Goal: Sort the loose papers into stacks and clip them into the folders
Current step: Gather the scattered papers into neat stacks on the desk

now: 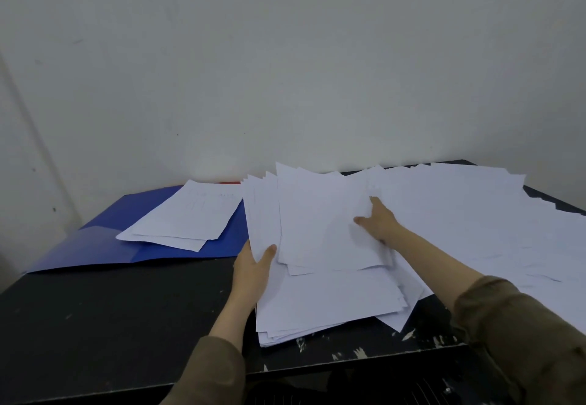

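Paper [475, 233] sheets sprawl loose over the black table's [111, 309] right half. An open blue folder [104, 242] at far left carries a small stack [187, 217]. The left hand [252, 269] pinches a raised sheaf [317, 220] by its left edge, thumb on top; the right hand [379, 219] presses flat, fingers spread, gripping nothing.

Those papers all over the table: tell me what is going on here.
A person is sorting loose white sheets on a black table. The left hand grips the near edge of a fanned batch of sheets, and the right hand rests on top of it. More sheets lie spread to the right. A blue folder lies open at the left with a small stack on it, not visibly clipped.
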